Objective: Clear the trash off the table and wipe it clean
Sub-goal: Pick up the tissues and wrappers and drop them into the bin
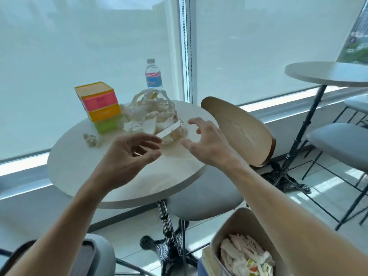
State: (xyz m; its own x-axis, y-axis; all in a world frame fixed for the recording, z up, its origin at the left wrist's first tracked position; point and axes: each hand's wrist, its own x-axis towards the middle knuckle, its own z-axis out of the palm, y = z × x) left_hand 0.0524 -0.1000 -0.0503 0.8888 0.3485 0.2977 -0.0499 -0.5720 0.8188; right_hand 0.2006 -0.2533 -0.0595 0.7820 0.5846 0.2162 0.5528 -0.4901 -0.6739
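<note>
A heap of crumpled white paper trash (pixel 155 114) lies on the far half of a round white table (pixel 83 166). One small paper ball (pixel 91 139) sits apart at the left. Both my hands hover just short of the heap and hold nothing. My left hand (pixel 131 154) has loosely curled fingers, its fingertips near a white strip at the heap's front. My right hand (pixel 205 142) is spread open just right of the heap.
A colourful stacked box (pixel 99 106) and a water bottle (pixel 153 76) stand behind the heap. A wooden-backed chair (pixel 239 132) is at the table's right. A bin (pixel 225 236) with paper trash sits at lower right. A second table (pixel 326 73) and stools stand far right.
</note>
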